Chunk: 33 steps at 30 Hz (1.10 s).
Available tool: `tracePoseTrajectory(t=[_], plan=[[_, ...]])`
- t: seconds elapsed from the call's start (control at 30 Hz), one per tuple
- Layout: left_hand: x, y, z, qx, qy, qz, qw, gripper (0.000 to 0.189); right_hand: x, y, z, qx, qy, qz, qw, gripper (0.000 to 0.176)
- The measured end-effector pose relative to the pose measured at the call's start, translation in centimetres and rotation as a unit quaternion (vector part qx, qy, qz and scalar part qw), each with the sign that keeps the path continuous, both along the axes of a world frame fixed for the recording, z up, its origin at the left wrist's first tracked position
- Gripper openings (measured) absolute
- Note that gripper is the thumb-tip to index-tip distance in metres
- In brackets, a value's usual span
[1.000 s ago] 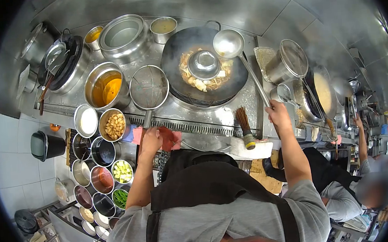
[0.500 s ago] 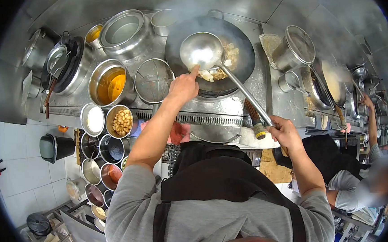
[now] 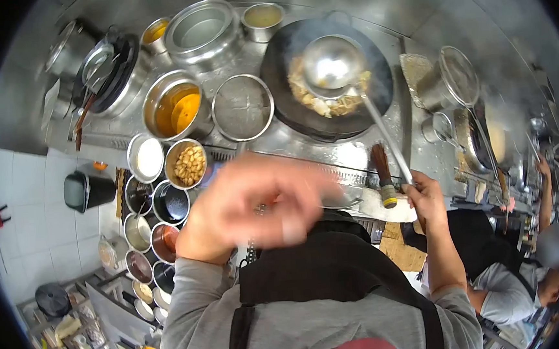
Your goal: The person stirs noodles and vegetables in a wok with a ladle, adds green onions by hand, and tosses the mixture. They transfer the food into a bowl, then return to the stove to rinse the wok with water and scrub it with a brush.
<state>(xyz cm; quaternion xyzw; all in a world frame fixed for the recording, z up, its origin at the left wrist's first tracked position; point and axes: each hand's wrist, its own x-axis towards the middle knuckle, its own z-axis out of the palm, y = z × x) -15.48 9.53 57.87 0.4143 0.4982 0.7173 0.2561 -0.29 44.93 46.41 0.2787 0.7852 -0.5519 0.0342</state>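
Right hand (image 3: pixel 425 197) on forward-left-pointing ladle (image 3: pixel 333 64)

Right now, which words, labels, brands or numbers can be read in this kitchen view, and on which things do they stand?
No text can be read anywhere.
The ladle in the right hand and the wok: plain metal, no marks show.
The brush: its yellow band is too small to read.
The items on the lower-left shelf: too blurred to read.

The ladle (image 3: pixel 333 62) is shiny smooth metal, the wok (image 3: pixel 327 67) matt black, the counter (image 3: pixel 290 141) brushed steel.
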Motion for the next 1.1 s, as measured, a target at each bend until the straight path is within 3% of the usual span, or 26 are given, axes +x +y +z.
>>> tracePoseTrajectory(t=[0.03,0.07,0.1,0.13,0.17,0.2,0.23,0.27,0.3,0.33,0.37,0.4,0.43,0.47,0.53,0.73,0.83,0.97,1.1], plan=[[-0.7,0.2,2.9,0.155,0.153,-0.081,0.973,0.012,-0.4,0.2,-0.6,-0.001,0.015,-0.026,1.0,0.033],[0.3,1.4,1.5,0.249,0.184,-0.238,0.92,0.016,-1.1,0.3,-0.7,0.012,0.033,-0.027,0.999,0.034],[2.1,1.8,2.0,0.309,0.123,-0.236,0.913,0.018,-2.0,0.3,-0.9,0.058,0.03,-0.015,0.998,0.036],[1.8,1.5,1.9,0.305,0.128,-0.232,0.915,0.018,-2.6,0.6,-1.1,0.107,0.028,-0.008,0.994,0.039],[1.4,1.5,1.4,0.307,0.134,-0.23,0.914,0.019,-2.7,2.3,-4.5,0.173,0.101,0.004,0.98,0.046],[0.9,1.8,0.7,0.312,0.139,-0.23,0.911,0.021,-3.1,2.3,-5.6,0.175,0.098,0.001,0.98,0.046],[-1.1,1.4,-0.3,0.224,0.093,-0.337,0.91,0.022,-4.1,2.4,-6.0,0.228,0.127,0.029,0.965,0.049],[-0.8,-0.2,-2.3,0.179,0.109,-0.093,0.973,0.024,-5.2,2.6,-6.3,0.282,0.157,0.054,0.945,0.052],[-0.7,-1.0,-5.4,0.064,-0.003,-0.035,0.997,0.029,-6.2,2.9,-6.9,0.265,0.139,0.048,0.953,0.054],[-0.1,-0.7,-7.8,-0.044,-0.139,0.033,0.989,0.035,-7.2,3.1,-7.0,0.246,0.121,0.041,0.961,0.055],[0.0,-0.6,-9.6,-0.201,-0.104,0.11,0.968,0.043,-8.0,1.5,-5.2,0.213,0.062,0.019,0.975,0.056],[0.2,-1.0,-11.8,-0.38,0.112,0.198,0.897,0.045,-8.6,0.3,-3.4,0.176,0.002,-0.001,0.984,0.056],[0.7,-2.0,-15.2,-0.411,0.271,0.254,0.833,0.046,-8.8,2.1,-6.7,0.268,0.081,0.045,0.959,0.058],[1.3,-2.9,-17.5,-0.405,0.276,0.251,0.835,0.046,-9.1,1.7,-6.6,0.243,0.07,0.029,0.967,0.059],[2.3,-4.4,-20.2,-0.42,0.096,0.219,0.875,0.044,-9.4,2.1,-7.3,0.135,0.043,0.004,0.99,0.06],[2.6,-4.6,-21.4,-0.472,0.15,0.235,0.836,0.046,-8.6,3.2,-7.4,0.028,0.05,-0.008,0.998,0.062],[1.4,-3.7,-21.8,-0.444,0.161,0.241,0.848,0.046,-7.2,2.9,-4.8,-0.015,0.07,-0.022,0.997,0.062],[-0.4,-1.3,-19.3,-0.417,0.105,0.241,0.87,0.043,-3.7,2.8,-1.6,-0.079,0.036,0.004,0.996,0.064],[-4.3,2.5,-17.1,-0.354,0.203,0.339,0.848,0.031,-0.9,1.7,-2.8,-0.113,0.07,0.045,0.99,0.063]])
